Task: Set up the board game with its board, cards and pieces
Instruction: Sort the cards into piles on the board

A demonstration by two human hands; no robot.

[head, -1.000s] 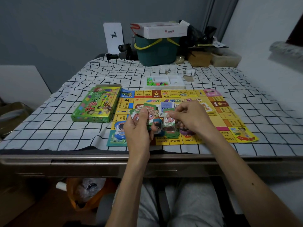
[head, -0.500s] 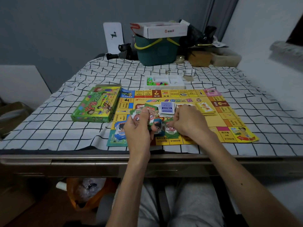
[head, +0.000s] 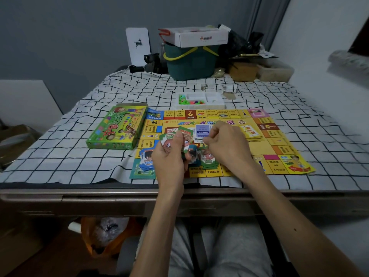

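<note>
Our yellow board [head: 265,148] lies flat on the checked table [head: 60,152], near our edge, with small card piles [head: 207,162] on it. Above it our left hand [head: 169,158] holds a fan of green and pink cards [head: 168,137], fingers curled round them, and our right hand [head: 227,146] has its fingers pinching a card beside the fan. The green box [head: 117,127] lies just left of the board.

Yellow game board [head: 265,148]; green box [head: 117,128]; white black-grid cloth [head: 60,152]; dark-green bucket [head: 189,64], yellow handle.
</note>
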